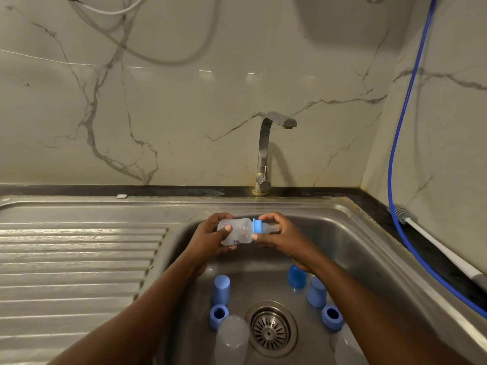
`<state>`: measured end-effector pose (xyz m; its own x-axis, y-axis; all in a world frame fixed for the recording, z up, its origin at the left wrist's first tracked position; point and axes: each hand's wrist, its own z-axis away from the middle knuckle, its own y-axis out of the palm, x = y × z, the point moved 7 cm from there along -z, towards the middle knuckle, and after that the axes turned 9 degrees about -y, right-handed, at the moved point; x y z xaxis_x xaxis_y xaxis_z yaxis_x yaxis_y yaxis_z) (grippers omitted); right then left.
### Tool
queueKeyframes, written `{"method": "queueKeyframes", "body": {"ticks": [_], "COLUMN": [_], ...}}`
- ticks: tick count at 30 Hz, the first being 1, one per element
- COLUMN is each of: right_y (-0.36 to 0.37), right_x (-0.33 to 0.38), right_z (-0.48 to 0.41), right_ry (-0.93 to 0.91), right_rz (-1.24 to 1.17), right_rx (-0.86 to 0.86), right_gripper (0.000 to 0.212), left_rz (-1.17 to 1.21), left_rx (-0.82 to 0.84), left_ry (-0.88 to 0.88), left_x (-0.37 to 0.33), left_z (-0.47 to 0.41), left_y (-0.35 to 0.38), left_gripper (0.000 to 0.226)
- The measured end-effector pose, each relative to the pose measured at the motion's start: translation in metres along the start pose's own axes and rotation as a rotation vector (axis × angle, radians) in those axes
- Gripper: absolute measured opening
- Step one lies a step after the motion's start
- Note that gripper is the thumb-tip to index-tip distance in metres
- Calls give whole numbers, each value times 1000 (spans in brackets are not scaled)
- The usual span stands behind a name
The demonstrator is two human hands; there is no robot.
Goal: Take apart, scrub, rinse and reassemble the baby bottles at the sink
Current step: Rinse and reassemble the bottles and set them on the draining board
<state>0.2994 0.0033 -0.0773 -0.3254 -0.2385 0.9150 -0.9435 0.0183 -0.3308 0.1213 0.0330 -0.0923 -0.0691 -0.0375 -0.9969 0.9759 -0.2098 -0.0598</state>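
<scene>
Steel sink (342, 233), marble wall behind. Baby bottle (237, 230) held sideways over the basin, below the tap (266, 154). Left hand (210, 237) wrapped round its body, right hand (280, 239) pinching the blue collar (257, 226). Loose blue caps (220, 289) on the basin floor.

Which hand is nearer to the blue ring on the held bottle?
Right. The right hand pinches the blue ring itself; the left hand holds the bottle by its clear body, away from the ring.
</scene>
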Motion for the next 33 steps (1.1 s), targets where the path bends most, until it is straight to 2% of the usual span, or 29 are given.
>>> {"method": "queueKeyframes", "body": {"ticks": [2,4,7,9,13,17,20,26,29,33], "right_y": [-4,-3,0,2,-2,-2,-2,-7,-9,-13], "right_x": [1,-2,-7,-5,9,0,-6,-13,-19,-25], "right_z": [0,2,6,5,2,-1,-3,-2,2,2], "right_ry": [-3,75,208,178,-53,72,172,253,306,340], "right_rz": [33,-14,-40,-21,91,50,-29,-193,-285,-388], "right_rx": [-21,-15,11,7,-21,-20,-40,-61,-79,-99], "right_gripper": [36,28,43,43,38,21,29,34,30,18], "left_rz": [4,3,-16,-11,20,-36,-181,-522,-689,-790], "left_rx": [21,68,91,74,55,71,25,-96,-122,-107], "left_ry": [-26,-35,-20,-25,-53,-31,48,278,370,476], "left_x": [1,1,-1,0,1,-2,-11,-33,-40,-44], "left_z": [0,2,2,1,2,3,3,7,10,14], "left_y": [1,5,7,6,6,9,11,17,23,32], "left_gripper": [23,24,25,26,26,23,26,29,34,35]}}
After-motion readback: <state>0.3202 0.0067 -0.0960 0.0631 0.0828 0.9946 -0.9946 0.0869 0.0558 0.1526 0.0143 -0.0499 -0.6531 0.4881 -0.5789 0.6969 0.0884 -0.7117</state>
